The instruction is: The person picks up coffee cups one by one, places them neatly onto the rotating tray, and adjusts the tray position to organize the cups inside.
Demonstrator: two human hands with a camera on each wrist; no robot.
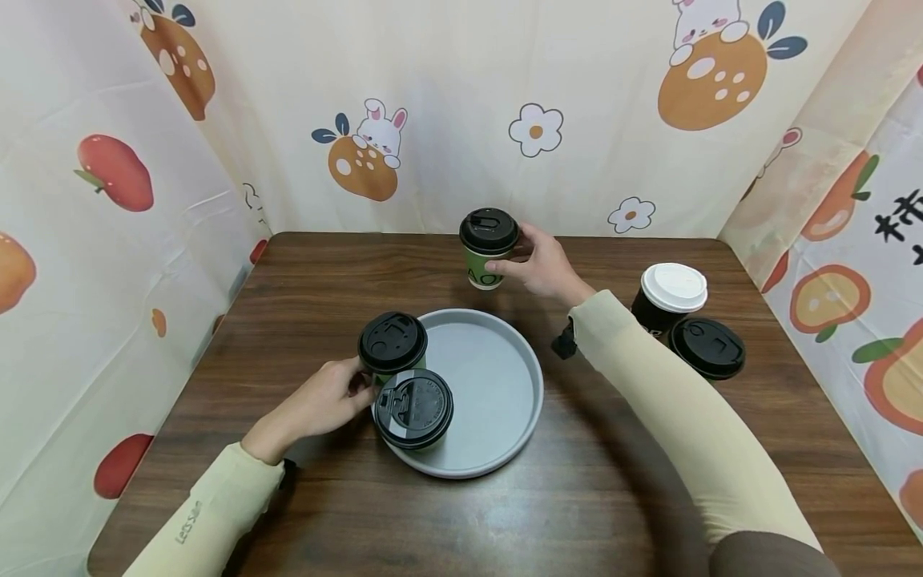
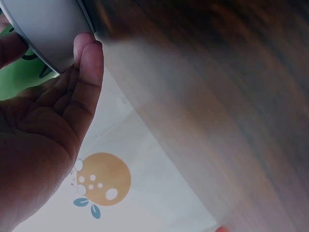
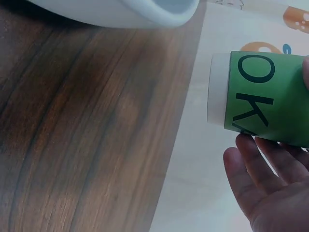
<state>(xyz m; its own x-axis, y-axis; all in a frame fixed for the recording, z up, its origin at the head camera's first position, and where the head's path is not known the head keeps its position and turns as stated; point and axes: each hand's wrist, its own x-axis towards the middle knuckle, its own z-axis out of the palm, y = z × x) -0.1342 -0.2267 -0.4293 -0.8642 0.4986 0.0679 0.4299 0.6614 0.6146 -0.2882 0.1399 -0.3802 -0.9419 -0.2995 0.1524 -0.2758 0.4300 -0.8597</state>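
Note:
My right hand holds a green paper coffee cup with a black lid near the table's back edge. In the right wrist view its sleeve shows black letters, and the base looks raised off the wood. Two more black-lidded cups, a rear cup and a front cup, stand at the left side of a round grey tray. At that side, my left hand grips the rear cup, its outer fingers by the tray rim in the left wrist view. The grip is partly hidden.
A dark cup with a white lid and another cup with a black lid stand close together at the right, beside my right forearm. A printed curtain hangs behind and along both sides of the wooden table.

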